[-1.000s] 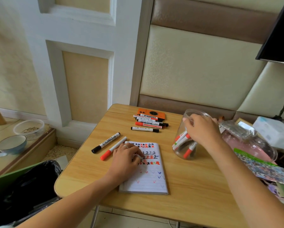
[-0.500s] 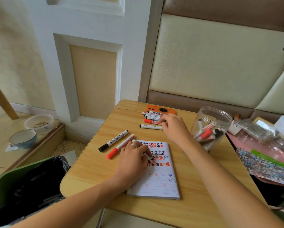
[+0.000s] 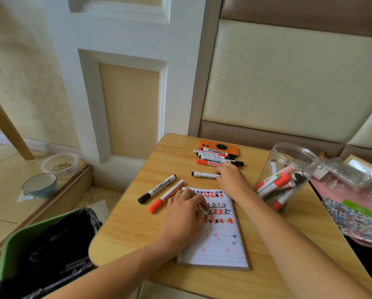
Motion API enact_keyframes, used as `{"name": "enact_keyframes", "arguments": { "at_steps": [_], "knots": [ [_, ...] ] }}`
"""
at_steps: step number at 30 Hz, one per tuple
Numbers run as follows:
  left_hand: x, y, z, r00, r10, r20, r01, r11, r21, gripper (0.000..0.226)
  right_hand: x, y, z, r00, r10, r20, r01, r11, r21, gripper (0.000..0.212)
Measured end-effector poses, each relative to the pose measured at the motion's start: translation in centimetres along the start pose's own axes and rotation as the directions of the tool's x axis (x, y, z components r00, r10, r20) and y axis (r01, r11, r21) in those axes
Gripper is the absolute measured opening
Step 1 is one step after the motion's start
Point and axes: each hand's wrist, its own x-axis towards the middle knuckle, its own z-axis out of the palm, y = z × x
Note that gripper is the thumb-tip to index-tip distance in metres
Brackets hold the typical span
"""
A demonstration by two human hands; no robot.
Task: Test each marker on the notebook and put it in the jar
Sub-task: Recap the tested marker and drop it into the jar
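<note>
A white lined notebook (image 3: 219, 244) with red, black and blue test marks lies on the wooden table (image 3: 133, 229). My left hand (image 3: 185, 214) rests flat on its upper left part. My right hand (image 3: 231, 180) reaches over the notebook's top edge, fingertips closing on the end of a black-capped marker (image 3: 204, 175) that lies on the table. A bunch of several markers (image 3: 217, 158) lies further back. A black marker (image 3: 157, 188) and a red marker (image 3: 165, 196) lie left of the notebook. The clear jar (image 3: 288, 160) at right holds several markers.
An orange flat case (image 3: 218, 145) sits behind the marker bunch. Pink and patterned clutter (image 3: 353, 203) crowds the table's right edge. A green bin with a black bag (image 3: 42, 251) stands at the table's left front. Two bowls (image 3: 40, 184) sit on the floor to the left.
My right hand left the jar, crossed left to the marker bunch, then came down to the single black-capped marker. My left hand stayed on the notebook. The view shifted slightly.
</note>
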Motion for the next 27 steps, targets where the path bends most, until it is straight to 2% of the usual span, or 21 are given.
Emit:
{"name": "enact_keyframes", "arguments": {
  "at_steps": [3,6,8,11,15,18,20,23,24,25,27],
  "knots": [
    [0.0,-0.3,0.2,1.000,-0.002,0.002,0.002,1.000,0.026,0.016,-1.7,-0.4,-1.0,0.991,-0.028,-0.130,0.042,0.994,0.101,0.020],
    [-0.1,-0.1,0.3,0.999,0.018,-0.027,-0.017,0.998,0.053,0.016,-4.7,-1.4,-2.5,0.970,0.007,-0.241,0.076,0.939,0.335,0.008],
    [-0.2,0.2,0.5,0.998,0.037,-0.049,-0.034,0.997,0.067,0.021,-7.3,-2.1,-3.3,0.984,0.078,-0.161,0.027,0.824,0.566,0.006],
    [-0.2,0.2,0.6,0.992,0.094,-0.080,-0.089,0.994,0.065,0.028,-11.0,-2.8,-3.8,0.994,0.111,0.012,-0.073,0.567,0.821,0.008],
    [-0.3,-0.2,0.7,0.968,0.242,-0.069,-0.235,0.967,0.102,0.021,-13.3,-2.7,-3.8,0.988,0.107,0.115,-0.142,0.286,0.948,0.009],
    [-0.2,-0.3,0.8,0.975,0.214,-0.067,-0.208,0.974,0.092,0.021,-13.6,-1.6,-4.6,0.981,0.175,0.078,-0.116,0.213,0.970,0.009],
    [-0.2,-0.3,0.7,0.970,0.234,-0.060,-0.230,0.971,0.069,0.030,-13.6,-0.3,-5.0,0.972,0.224,0.067,-0.120,0.229,0.966,0.010],
    [-0.3,-0.1,0.4,0.965,0.262,-0.023,-0.262,0.965,0.003,0.042,-13.4,1.4,-4.5,0.968,0.236,0.089,-0.167,0.333,0.928,0.004],
    [-0.3,-0.1,0.2,0.964,0.265,-0.013,-0.265,0.964,-0.020,0.043,-13.4,1.8,-4.2,0.972,0.230,0.056,-0.154,0.437,0.886,0.006],
    [-0.4,-0.1,0.2,0.964,0.267,-0.009,-0.267,0.963,-0.037,0.045,-13.4,2.2,-3.9,0.980,0.198,-0.019,-0.104,0.588,0.802,0.009],
    [-0.4,-0.1,0.2,0.964,0.265,-0.001,-0.265,0.963,-0.050,0.046,-13.7,2.4,-3.5,0.979,0.029,-0.204,0.084,0.849,0.521,0.011]
  ]
}}
